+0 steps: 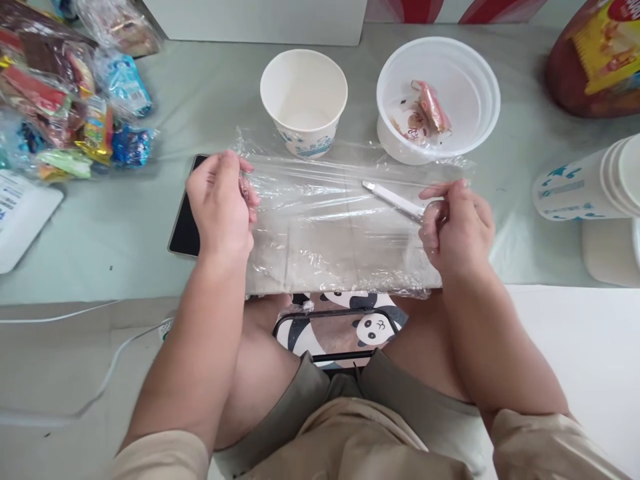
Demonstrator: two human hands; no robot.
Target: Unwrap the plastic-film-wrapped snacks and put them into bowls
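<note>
A sheet of clear plastic film (320, 227) stretches between my two hands just above the table's front edge. My left hand (220, 200) is closed on its left side, over a dark phone (186, 223) lying on the table. Fingers of my right hand (457, 223) are curled round the film's right side. A slim white cutter-like tool (393, 200) with a metallic tip points left from beside my right fist; I cannot tell whether it is under the film or touching the hand. Behind the film stands an open paper cup (304, 90), upright, with blue print.
Right of the cup, a white plastic bowl (477, 100) holds crumpled wrappers. Wrapped snacks (65, 100) are heaped at the left. Stacked paper cups (575, 190) lie on their side at the right, below a red-brown jar (575, 73). A white box (260, 20) stands at the back.
</note>
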